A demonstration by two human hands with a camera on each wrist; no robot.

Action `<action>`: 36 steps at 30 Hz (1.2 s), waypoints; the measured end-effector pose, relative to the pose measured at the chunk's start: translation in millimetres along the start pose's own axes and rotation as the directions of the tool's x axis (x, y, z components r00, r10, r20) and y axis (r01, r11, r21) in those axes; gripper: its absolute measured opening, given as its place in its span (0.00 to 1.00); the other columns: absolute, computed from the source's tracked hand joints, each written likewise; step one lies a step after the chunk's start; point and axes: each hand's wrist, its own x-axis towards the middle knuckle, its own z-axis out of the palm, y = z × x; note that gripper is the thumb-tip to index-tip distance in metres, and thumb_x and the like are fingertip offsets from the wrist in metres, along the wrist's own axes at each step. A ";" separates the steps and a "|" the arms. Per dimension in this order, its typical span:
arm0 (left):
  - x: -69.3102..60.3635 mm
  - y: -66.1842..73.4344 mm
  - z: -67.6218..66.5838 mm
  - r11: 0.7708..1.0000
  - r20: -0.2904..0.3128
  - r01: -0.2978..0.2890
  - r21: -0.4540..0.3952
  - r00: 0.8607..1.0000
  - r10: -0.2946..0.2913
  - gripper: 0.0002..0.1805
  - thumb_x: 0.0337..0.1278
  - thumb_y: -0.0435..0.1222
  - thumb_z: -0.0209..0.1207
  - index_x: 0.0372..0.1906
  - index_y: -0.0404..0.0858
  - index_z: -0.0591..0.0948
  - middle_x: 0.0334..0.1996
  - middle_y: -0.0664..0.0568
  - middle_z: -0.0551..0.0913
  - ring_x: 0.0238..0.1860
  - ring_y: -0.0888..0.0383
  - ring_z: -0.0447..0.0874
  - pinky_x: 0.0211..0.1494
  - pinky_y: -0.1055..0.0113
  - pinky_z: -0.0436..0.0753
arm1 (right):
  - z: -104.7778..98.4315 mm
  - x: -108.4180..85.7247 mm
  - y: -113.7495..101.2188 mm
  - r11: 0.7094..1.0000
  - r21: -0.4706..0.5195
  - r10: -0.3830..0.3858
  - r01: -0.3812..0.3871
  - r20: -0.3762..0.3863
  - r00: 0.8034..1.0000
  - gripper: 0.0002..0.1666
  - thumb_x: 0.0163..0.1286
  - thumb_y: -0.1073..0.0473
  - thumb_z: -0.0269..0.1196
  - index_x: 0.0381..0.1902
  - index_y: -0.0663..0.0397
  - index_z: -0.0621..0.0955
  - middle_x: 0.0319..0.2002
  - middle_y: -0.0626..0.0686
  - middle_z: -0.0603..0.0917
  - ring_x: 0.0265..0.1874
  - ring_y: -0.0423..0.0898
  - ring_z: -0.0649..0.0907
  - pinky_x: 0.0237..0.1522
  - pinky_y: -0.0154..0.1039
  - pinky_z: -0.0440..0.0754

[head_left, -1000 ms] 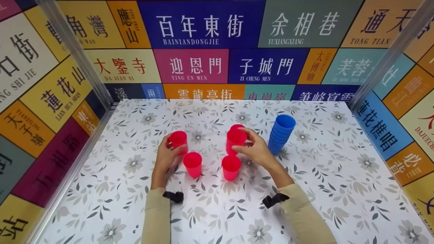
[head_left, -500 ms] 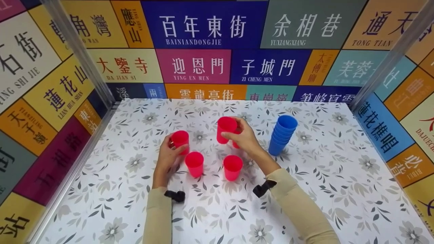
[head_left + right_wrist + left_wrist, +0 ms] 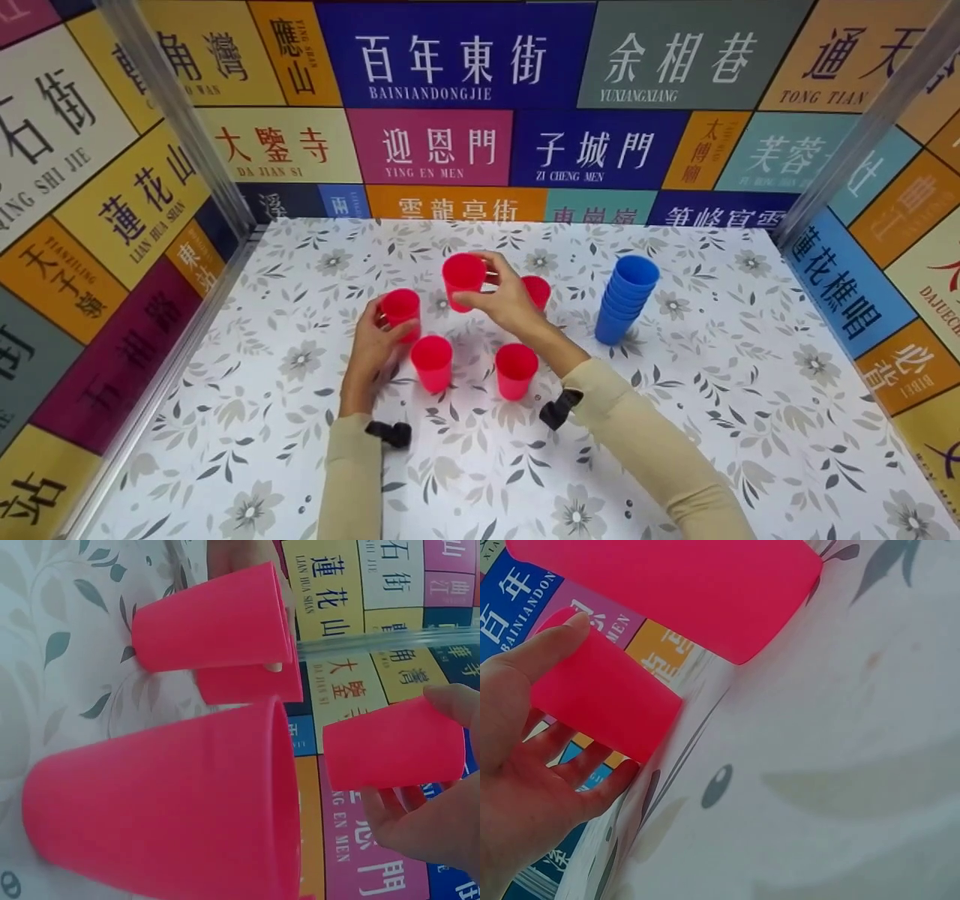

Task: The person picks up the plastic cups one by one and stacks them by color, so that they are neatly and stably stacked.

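My left hand holds a red cup at the left of the group, thumb on its near side and fingers around the far side. This cup stands upright on the table in the left wrist view. My right hand grips another red cup, which in the right wrist view hangs above the table, upright. Two red cups stand nearer to me, one on the left and one on the right. Behind my right hand a further red cup is partly hidden.
A stack of blue cups stands to the right of the red ones. The table has a white cover with grey flowers and leaves. Panels with printed characters wall it at the back and both sides.
My right hand has carried its red cup leftward and slightly away from me, uncovering the red cup behind it. My left hand stays on its cup.
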 end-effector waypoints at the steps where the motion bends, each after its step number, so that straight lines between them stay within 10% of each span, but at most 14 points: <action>1: -0.1 0.2 0.5 1.000 0.000 0.003 -0.001 1.000 -0.003 0.39 0.55 0.34 0.71 0.71 0.37 0.67 0.63 0.41 0.75 0.63 0.46 0.75 0.68 0.56 0.76 | 2.9 1.2 -0.5 1.000 0.003 -0.002 0.002 0.005 1.000 0.42 0.59 0.57 0.75 0.69 0.46 0.71 0.64 0.57 0.75 0.62 0.55 0.76 0.48 0.40 0.84; 26: 0.0 -1.5 4.5 0.996 0.017 -0.007 -0.088 1.000 0.008 0.36 0.57 0.28 0.66 0.71 0.36 0.65 0.66 0.38 0.74 0.65 0.42 0.76 0.59 0.66 0.84 | 66.7 20.9 -14.0 0.998 0.062 0.008 -0.009 0.018 1.000 0.44 0.60 0.53 0.73 0.72 0.46 0.68 0.62 0.58 0.77 0.62 0.56 0.77 0.52 0.42 0.84; 36: -0.4 -2.8 4.6 0.998 0.027 0.004 -0.060 1.000 -0.003 0.37 0.58 0.31 0.67 0.71 0.38 0.65 0.65 0.40 0.74 0.65 0.45 0.76 0.65 0.56 0.81 | 80.5 27.8 -3.6 0.999 0.038 0.005 -0.006 0.026 1.000 0.42 0.61 0.54 0.73 0.72 0.45 0.69 0.63 0.59 0.76 0.62 0.56 0.77 0.60 0.46 0.82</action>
